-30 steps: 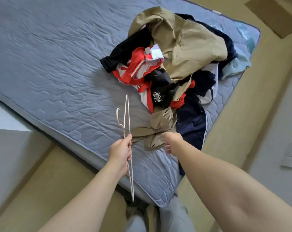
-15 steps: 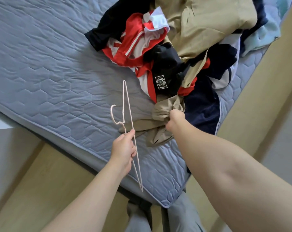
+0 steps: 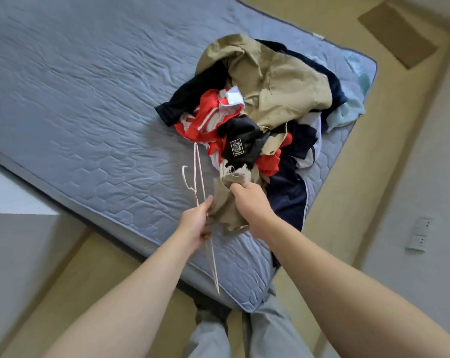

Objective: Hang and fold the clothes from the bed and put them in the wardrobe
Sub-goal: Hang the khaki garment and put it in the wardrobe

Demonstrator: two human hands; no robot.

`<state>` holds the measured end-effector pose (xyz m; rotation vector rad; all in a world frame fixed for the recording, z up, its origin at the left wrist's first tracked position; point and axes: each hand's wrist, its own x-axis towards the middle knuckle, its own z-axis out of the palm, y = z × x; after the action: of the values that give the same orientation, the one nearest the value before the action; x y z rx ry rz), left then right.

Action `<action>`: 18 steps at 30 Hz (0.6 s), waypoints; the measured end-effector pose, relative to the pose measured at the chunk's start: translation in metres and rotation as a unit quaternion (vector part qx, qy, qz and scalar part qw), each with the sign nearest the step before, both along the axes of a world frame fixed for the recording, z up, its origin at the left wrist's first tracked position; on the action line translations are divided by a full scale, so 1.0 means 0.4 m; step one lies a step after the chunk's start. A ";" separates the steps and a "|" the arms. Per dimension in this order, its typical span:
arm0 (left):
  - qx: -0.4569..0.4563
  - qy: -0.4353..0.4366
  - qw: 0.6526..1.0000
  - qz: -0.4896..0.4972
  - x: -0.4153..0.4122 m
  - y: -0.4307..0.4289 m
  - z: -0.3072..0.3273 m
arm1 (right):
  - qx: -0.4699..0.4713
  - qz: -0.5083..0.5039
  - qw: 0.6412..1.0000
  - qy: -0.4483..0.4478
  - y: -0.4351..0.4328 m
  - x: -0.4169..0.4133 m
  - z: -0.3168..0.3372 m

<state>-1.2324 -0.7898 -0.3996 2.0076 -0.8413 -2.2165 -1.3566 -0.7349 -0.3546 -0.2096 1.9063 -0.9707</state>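
**One hanger in the left hand, khaki cloth in the right, at the near corner of the bed**

Two bare hands work over the near corner of the bed (image 3: 89, 99); the left hand (image 3: 195, 226) has its fingers curled round one thin pale wire hanger (image 3: 199, 177), gripping it about midway, so that the hook and one end stand up over the quilted grey-blue cover and the other end hangs past the near edge; the right hand (image 3: 249, 202) has its fingers closed on a bunch of khaki cloth (image 3: 226, 200), just beside the left hand; that cloth hangs lifted at the near end of the heap.

One pile of clothes (image 3: 291, 140) lies along the right edge of the bed, running from the near corner toward the far right corner; a large khaki garment (image 3: 283, 94) lies on top; beneath it show a red and white piece (image 3: 206, 120), a black piece with one square label (image 3: 238, 148), navy cloth (image 3: 288, 200) and a pale green piece (image 3: 348, 112) at the right edge; how many garments there are in all cannot be told.

One brown cardboard sheet (image 3: 397, 34) lies on the floor beyond the far right corner; two grey trouser legs (image 3: 208, 339) stand below the near corner.
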 end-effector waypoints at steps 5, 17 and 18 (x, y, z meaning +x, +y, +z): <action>0.007 0.158 0.986 -0.051 -0.022 0.003 0.174 | -0.081 0.115 0.990 0.007 0.030 0.063 0.270; -0.132 0.222 0.965 -0.052 0.027 -0.017 0.413 | -0.097 0.129 0.985 0.053 0.192 0.086 0.298; -0.133 0.247 0.958 -0.052 0.027 -0.010 0.436 | -0.105 0.108 0.987 0.055 0.210 0.087 0.281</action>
<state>-1.2218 -0.7937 -0.2251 1.2381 -1.1118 -2.3450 -1.3218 -0.6511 -0.2423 -0.5927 1.8328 -1.0287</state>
